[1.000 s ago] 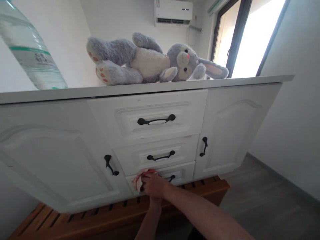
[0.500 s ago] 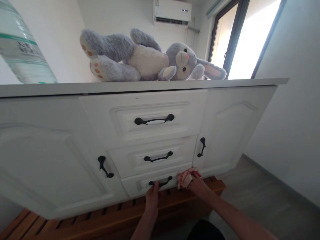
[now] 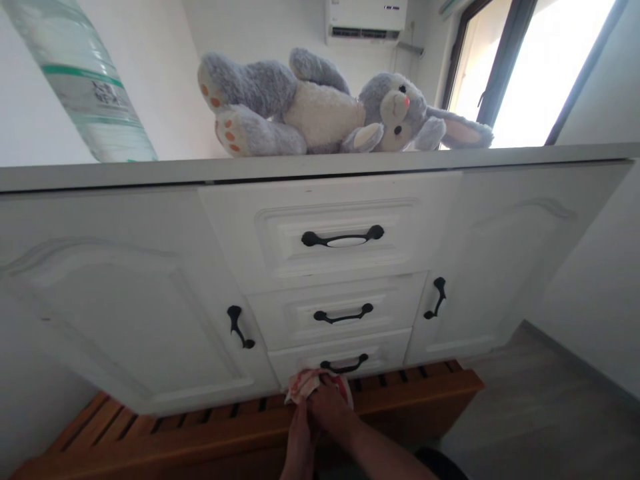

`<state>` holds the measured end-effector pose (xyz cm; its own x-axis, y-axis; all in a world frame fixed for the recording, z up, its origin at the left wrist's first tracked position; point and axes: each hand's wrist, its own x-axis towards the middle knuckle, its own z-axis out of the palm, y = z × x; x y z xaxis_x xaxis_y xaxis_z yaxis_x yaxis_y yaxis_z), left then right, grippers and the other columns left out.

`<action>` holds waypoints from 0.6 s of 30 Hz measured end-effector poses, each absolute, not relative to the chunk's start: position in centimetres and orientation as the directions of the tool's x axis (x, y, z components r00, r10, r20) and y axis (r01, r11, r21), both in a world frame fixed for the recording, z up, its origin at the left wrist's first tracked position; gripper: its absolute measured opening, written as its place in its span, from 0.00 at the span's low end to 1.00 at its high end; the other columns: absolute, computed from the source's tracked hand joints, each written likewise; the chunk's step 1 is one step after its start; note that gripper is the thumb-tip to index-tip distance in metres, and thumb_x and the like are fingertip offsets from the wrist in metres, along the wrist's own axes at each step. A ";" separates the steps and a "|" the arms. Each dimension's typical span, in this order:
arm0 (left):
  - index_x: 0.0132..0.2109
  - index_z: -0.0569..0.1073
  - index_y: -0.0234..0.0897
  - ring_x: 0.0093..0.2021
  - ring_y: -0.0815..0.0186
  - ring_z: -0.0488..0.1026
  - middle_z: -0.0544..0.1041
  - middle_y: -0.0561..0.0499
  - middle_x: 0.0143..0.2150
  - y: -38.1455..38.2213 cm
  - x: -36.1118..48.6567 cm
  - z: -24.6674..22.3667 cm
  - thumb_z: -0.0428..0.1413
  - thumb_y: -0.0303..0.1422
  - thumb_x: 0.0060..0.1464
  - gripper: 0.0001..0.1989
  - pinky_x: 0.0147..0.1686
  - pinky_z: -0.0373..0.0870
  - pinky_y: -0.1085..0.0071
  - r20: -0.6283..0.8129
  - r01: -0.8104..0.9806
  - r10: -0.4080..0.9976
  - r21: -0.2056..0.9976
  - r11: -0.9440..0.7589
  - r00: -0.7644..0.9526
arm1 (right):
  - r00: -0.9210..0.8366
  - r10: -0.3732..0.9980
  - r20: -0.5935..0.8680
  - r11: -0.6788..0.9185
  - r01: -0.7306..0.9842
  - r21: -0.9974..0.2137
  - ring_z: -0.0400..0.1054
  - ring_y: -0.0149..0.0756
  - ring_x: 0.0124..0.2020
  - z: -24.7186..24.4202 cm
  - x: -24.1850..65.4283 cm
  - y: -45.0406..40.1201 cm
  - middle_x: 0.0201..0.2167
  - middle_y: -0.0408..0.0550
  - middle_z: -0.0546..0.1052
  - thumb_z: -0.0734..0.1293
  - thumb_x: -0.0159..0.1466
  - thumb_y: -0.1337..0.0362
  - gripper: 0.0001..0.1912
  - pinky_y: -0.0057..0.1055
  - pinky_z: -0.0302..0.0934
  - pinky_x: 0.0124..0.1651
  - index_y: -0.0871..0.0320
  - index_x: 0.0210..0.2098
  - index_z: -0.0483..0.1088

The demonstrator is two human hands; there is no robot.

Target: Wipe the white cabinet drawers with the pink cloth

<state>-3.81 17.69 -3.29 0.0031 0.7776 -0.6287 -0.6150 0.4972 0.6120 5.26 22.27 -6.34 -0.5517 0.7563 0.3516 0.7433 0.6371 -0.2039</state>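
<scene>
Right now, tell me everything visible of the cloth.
The cloth is crumpled, pale with red markings, and looks like soft fabric. It is bunched at the lower left of the bottom drawer, by the left end of the black handle. The right hand holds it; the left hand is at its lower edge, contact unclear.

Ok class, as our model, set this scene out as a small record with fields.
Right hand: on the red-and-pale cloth
Left hand: close beside the right, grip unclear
Drawers: three, stacked, dark handles
Cabinet top: plush rabbit lying on its side
Picture left: clear bottle, green bands
Below cabinet: slatted wooden base
</scene>
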 end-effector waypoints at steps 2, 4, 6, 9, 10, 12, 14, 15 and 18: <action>0.58 0.72 0.31 0.54 0.51 0.80 0.84 0.34 0.50 17.9 -6.5 -2.2 0.50 0.42 0.64 0.23 0.58 0.73 0.52 -0.628 -0.602 0.775 0.645 0.471 -0.067 | -0.572 0.730 0.374 0.659 0.734 -0.166 0.71 0.48 0.55 -5.7 2.4 22.5 0.52 0.48 0.80 0.65 0.62 0.72 0.16 0.49 0.61 0.59 0.52 0.47 0.76; 0.57 0.74 0.33 0.59 0.52 0.77 0.82 0.35 0.55 17.8 -8.2 -0.5 0.50 0.42 0.64 0.22 0.63 0.69 0.53 -0.576 -0.579 0.803 0.710 0.401 -0.150 | -0.552 0.733 0.397 0.646 0.748 -0.151 0.71 0.47 0.53 -4.2 0.9 22.6 0.52 0.48 0.80 0.65 0.63 0.71 0.16 0.48 0.61 0.58 0.53 0.49 0.75; 0.56 0.75 0.36 0.63 0.54 0.73 0.80 0.39 0.59 17.5 -8.8 1.3 0.52 0.42 0.63 0.20 0.66 0.65 0.55 -0.462 -0.532 0.850 0.800 0.276 -0.254 | -0.520 0.735 0.436 0.625 0.769 -0.135 0.71 0.47 0.53 -2.0 0.8 22.4 0.53 0.49 0.80 0.65 0.66 0.69 0.17 0.47 0.61 0.57 0.54 0.53 0.73; 0.56 0.76 0.40 0.66 0.55 0.70 0.78 0.42 0.62 17.3 -7.7 3.7 0.57 0.42 0.60 0.20 0.69 0.61 0.54 -0.308 -0.430 0.884 0.892 0.141 -0.351 | -0.482 0.732 0.481 0.588 0.804 -0.088 0.68 0.49 0.55 1.8 2.1 21.8 0.56 0.51 0.77 0.63 0.70 0.64 0.19 0.49 0.61 0.56 0.53 0.60 0.68; 0.55 0.77 0.39 0.66 0.54 0.70 0.78 0.43 0.62 17.3 -6.9 4.4 0.58 0.41 0.59 0.19 0.69 0.60 0.54 -0.293 -0.394 0.885 0.908 0.140 -0.361 | -0.477 0.747 0.463 0.567 0.820 -0.070 0.68 0.50 0.55 3.0 2.9 21.6 0.56 0.52 0.77 0.62 0.71 0.63 0.20 0.49 0.62 0.55 0.53 0.61 0.68; 0.51 0.79 0.38 0.65 0.52 0.71 0.80 0.41 0.59 17.6 -5.0 5.5 0.59 0.41 0.58 0.17 0.69 0.60 0.53 -0.296 -0.311 0.888 0.932 0.188 -0.352 | -0.478 0.794 0.376 0.530 0.847 -0.040 0.69 0.51 0.53 4.7 4.5 21.0 0.52 0.55 0.78 0.62 0.70 0.64 0.19 0.49 0.63 0.54 0.56 0.59 0.69; 0.48 0.80 0.37 0.62 0.49 0.74 0.83 0.39 0.55 18.0 -2.8 6.4 0.57 0.42 0.58 0.17 0.67 0.63 0.52 -0.299 -0.213 0.905 0.947 0.241 -0.304 | -0.454 0.840 0.296 0.486 0.873 -0.037 0.69 0.50 0.52 5.8 6.5 20.5 0.51 0.55 0.78 0.63 0.69 0.66 0.19 0.49 0.63 0.54 0.56 0.59 0.70; 0.47 0.80 0.36 0.60 0.48 0.75 0.83 0.38 0.53 18.3 -1.6 6.8 0.57 0.43 0.58 0.18 0.66 0.64 0.52 -0.281 -0.159 0.920 0.956 0.245 -0.274 | -0.432 0.858 0.279 0.460 0.887 -0.044 0.69 0.50 0.53 6.1 7.7 20.3 0.52 0.55 0.78 0.64 0.68 0.67 0.20 0.48 0.62 0.55 0.56 0.59 0.70; 0.48 0.80 0.33 0.59 0.45 0.74 0.82 0.34 0.54 18.9 2.1 7.8 0.54 0.44 0.59 0.20 0.66 0.60 0.50 -0.168 -0.019 0.973 0.986 0.168 -0.159 | -0.374 0.886 0.275 0.403 0.914 -0.055 0.69 0.51 0.54 6.6 12.0 19.7 0.54 0.54 0.77 0.64 0.68 0.66 0.19 0.49 0.61 0.56 0.55 0.58 0.72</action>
<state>2.15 18.92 7.84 -0.1591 0.9728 -0.1685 -0.0188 0.1676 0.9857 12.02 19.71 6.65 -0.3739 0.8859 0.2747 0.9137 0.4027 -0.0551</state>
